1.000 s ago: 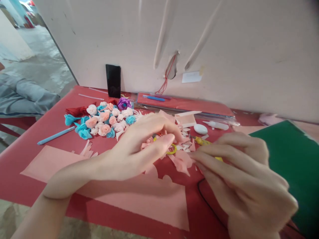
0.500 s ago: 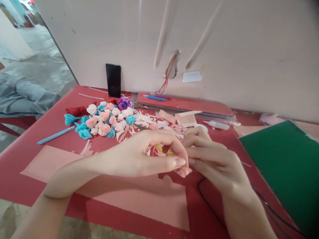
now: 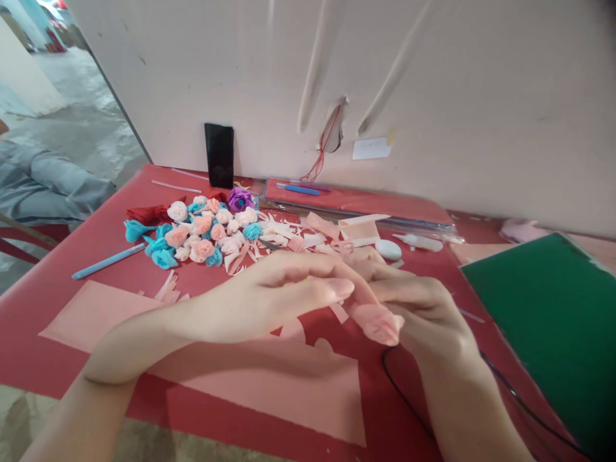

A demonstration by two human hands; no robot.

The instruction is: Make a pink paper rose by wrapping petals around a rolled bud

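Note:
A small pink crepe-paper flower (image 3: pixel 376 325) is held between my hands above the table's middle. My left hand (image 3: pixel 293 292) comes from the left, its fingers closed round the flower and its thumb on top. From the right, my right hand (image 3: pixel 418 308) meets it, with bent fingers pressed together at the flower. The right fingertips are partly hidden behind my left fingers. Under my hands lies a large pink paper sheet (image 3: pixel 308 391). Beyond them is a pile of finished paper flowers (image 3: pixel 202 226) in pink, white and blue, beside cut paper scraps (image 3: pixel 279 232).
A phone (image 3: pixel 220 156) leans against the pale panel (image 3: pixel 433 83). On the red table (image 3: pixel 29 327) lie a blue stick (image 3: pixel 108 261), a white oval object (image 3: pixel 387 249), a small bottle (image 3: pixel 421 242), a green board (image 3: pixel 543 327) and a black cable (image 3: pixel 404 391). Someone's grey-clad leg (image 3: pixel 48 183) shows at left.
The pink flower has turned and moved slightly right, showing more of its petals. My left fingers have straightened a little and shifted right; my right hand has rolled, uncovering the white oval object.

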